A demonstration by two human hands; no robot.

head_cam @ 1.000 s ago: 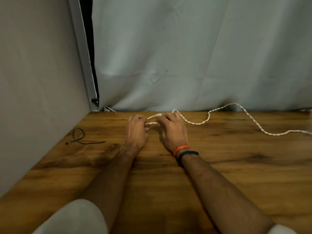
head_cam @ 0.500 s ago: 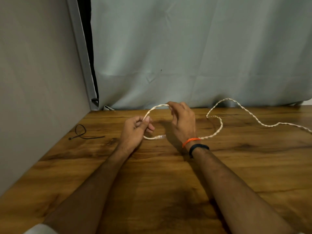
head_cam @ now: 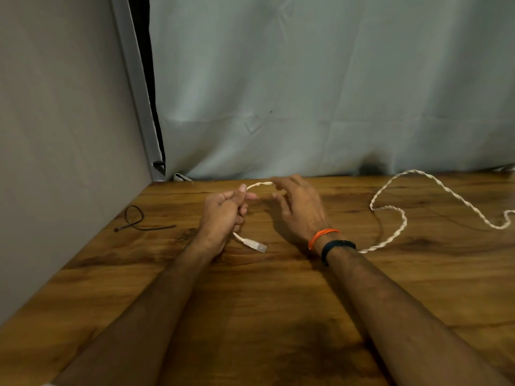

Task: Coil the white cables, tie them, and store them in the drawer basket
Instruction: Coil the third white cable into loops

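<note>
A white twisted cable (head_cam: 395,232) snakes across the wooden table (head_cam: 278,302) from the right edge toward my hands. My left hand (head_cam: 223,215) is closed around the cable near its end, and the clear plug (head_cam: 255,244) hangs out below the fist. A short arc of the white cable runs from my left thumb up to the fingertips of my right hand (head_cam: 299,210), which pinch it just above the table. The stretch of cable under my right wrist is hidden. No drawer basket is in view.
A black cable tie (head_cam: 136,220) lies looped on the table at the left, close to the grey side wall (head_cam: 64,162). A pale curtain (head_cam: 306,93) hangs along the table's back edge.
Both hands lifted the cable end off the table and bent it into a loop. The plug now hangs below my left fist, and the loose cable slid leftward.
</note>
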